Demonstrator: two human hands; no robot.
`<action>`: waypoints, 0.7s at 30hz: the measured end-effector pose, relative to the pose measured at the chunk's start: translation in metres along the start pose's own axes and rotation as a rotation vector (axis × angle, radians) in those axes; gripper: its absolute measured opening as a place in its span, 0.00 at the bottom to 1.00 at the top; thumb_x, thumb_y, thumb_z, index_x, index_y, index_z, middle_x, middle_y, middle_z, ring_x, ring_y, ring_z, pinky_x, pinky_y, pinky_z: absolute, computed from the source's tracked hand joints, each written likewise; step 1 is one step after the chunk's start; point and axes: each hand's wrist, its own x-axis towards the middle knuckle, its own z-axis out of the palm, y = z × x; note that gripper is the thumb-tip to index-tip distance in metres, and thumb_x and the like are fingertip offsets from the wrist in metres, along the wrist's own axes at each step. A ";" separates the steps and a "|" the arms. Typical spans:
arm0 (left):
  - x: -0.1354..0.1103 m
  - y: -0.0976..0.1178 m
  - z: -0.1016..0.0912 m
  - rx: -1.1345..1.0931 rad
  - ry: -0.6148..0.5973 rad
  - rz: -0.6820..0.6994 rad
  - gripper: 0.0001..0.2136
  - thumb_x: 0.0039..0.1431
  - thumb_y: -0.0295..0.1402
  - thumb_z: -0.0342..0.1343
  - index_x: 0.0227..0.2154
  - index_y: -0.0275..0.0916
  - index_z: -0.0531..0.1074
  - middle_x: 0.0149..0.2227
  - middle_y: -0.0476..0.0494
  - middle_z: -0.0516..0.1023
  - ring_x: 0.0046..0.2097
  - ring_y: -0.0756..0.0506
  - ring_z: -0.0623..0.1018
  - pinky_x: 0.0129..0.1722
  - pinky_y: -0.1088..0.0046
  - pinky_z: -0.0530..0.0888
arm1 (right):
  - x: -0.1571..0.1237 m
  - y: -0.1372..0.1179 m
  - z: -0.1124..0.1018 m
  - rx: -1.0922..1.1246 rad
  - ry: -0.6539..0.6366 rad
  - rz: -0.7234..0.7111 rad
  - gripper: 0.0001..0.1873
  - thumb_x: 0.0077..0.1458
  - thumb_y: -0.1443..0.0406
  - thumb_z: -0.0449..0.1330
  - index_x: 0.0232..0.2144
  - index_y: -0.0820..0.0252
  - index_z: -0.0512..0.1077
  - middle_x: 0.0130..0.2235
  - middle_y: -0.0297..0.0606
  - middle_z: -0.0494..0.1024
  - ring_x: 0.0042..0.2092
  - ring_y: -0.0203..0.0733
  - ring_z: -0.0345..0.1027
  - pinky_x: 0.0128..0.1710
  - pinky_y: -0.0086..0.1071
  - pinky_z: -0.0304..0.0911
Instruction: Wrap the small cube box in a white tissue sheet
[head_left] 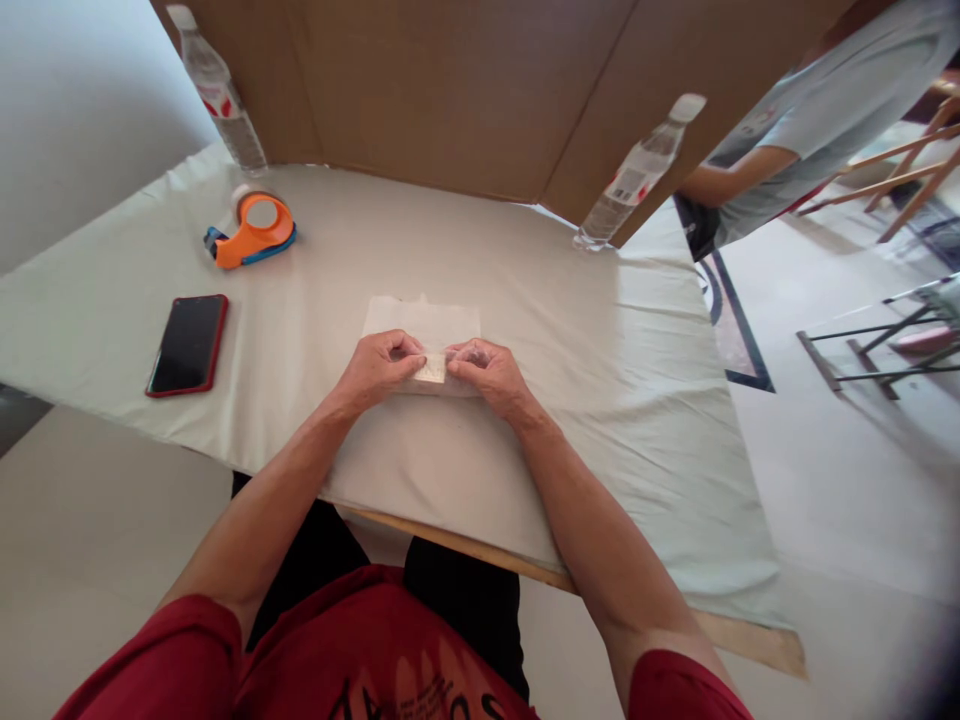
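A small pale piece is held between both hands over a white sheet on the cloth-covered desk.

Nearest, a red shirt and black trousers are seen below the desk's edge. The piece is pinched at its left edge by the thumb and fingers of the left hand and at its right edge by those of the right hand; whether the sheet beneath is touched by it cannot be told. Farther left, a red-edged phone is laid flat, with an orange tape dispenser beyond it. At the back, a brown cardboard panel is flanked by a left bottle and a right bottle, both upright. Past the panel, at right, another person is partly seen.
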 end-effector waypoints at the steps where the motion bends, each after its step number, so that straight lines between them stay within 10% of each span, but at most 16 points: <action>1: 0.000 0.000 0.000 0.002 -0.004 -0.004 0.10 0.48 0.40 0.59 0.23 0.38 0.72 0.36 0.42 0.82 0.38 0.46 0.78 0.41 0.69 0.73 | 0.000 0.000 0.000 -0.001 -0.002 0.002 0.14 0.43 0.56 0.69 0.25 0.57 0.72 0.42 0.39 0.82 0.44 0.44 0.75 0.45 0.39 0.69; 8: -0.002 -0.001 0.000 -0.015 0.020 -0.073 0.09 0.46 0.39 0.60 0.25 0.37 0.73 0.33 0.44 0.82 0.35 0.47 0.77 0.37 0.71 0.73 | -0.001 -0.004 -0.003 -0.236 0.126 -0.038 0.12 0.50 0.55 0.65 0.30 0.56 0.73 0.32 0.36 0.78 0.34 0.41 0.70 0.36 0.36 0.66; 13: -0.003 0.000 0.002 -0.013 0.032 -0.113 0.08 0.46 0.37 0.60 0.25 0.37 0.73 0.28 0.47 0.78 0.31 0.48 0.74 0.32 0.73 0.70 | -0.015 -0.029 0.006 -0.683 0.403 -0.412 0.05 0.58 0.62 0.59 0.36 0.54 0.74 0.40 0.40 0.80 0.42 0.48 0.71 0.48 0.45 0.64; 21: -0.003 0.003 -0.013 0.153 -0.012 -0.058 0.08 0.48 0.37 0.57 0.27 0.37 0.74 0.27 0.49 0.76 0.31 0.48 0.72 0.33 0.73 0.69 | -0.025 -0.028 0.030 -1.097 -0.083 -0.548 0.08 0.62 0.65 0.57 0.41 0.56 0.76 0.47 0.43 0.81 0.48 0.52 0.68 0.46 0.44 0.58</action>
